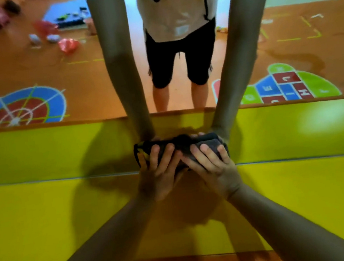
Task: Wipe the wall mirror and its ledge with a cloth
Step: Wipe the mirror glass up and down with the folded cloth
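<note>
Gripping the cloth in the left hand and right hand, fingers curled round it, rub slowly where the mirror meets the ledge.

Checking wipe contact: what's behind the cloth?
The dark cloth lies against the mirror low down, just above the yellow ledge. The left hand and right hand grip its front; the glass behind it is hidden.

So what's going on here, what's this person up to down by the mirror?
A person is cleaning. The left hand and right hand together grip a dark cloth bunched between them, fingers curled over its top. They hold it low against the wall mirror, right where the glass meets the yellow ledge. The person's arms and legs show in the reflection.
</note>
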Available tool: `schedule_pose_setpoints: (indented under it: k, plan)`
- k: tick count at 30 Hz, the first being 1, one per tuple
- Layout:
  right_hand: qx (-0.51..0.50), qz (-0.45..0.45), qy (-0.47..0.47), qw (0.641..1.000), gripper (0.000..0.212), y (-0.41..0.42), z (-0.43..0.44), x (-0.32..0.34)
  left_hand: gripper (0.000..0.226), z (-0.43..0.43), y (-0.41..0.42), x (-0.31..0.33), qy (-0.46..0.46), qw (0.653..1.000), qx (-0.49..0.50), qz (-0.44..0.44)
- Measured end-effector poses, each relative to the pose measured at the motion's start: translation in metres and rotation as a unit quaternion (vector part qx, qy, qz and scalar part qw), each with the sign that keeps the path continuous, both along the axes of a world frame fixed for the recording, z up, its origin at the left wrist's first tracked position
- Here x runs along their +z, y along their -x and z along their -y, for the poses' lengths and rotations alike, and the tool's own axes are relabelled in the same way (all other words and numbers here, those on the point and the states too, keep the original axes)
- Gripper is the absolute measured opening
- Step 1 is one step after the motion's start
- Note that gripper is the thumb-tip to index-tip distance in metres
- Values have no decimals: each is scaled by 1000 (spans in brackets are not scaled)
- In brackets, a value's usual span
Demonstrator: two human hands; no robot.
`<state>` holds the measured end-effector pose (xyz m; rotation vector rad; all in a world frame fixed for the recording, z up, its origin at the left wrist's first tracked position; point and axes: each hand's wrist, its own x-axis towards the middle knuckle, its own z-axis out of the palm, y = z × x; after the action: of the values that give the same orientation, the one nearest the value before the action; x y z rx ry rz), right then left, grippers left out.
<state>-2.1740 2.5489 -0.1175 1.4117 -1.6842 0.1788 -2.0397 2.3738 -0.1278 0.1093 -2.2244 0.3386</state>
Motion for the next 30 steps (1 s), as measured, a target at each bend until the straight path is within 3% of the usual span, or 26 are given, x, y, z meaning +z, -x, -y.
schedule_pose_setpoints:
  k: [7, 9, 13, 20, 30]
  plan:
    - [-12, 62, -26, 998, 53, 25, -56, 6, 72, -75, 40, -1, -58, 996, 59, 13]
    - [-21, 73, -38, 996, 59, 35, -77, 25, 64, -97, 57, 14, -81, 994, 74, 18]
    - [-43, 66, -42, 996, 56, 47, -93, 91, 67, -114, 74, 74, -102, 992, 77, 15]
    - [-56, 69, 6, 996, 50, 58, -94, 259, 82, -107, 85, 257, -37, 998, 48, -14]
    - [-58, 42, 105, 992, 61, 55, -79, 554, 67, -104, 94, 576, 34, 995, 57, -81]
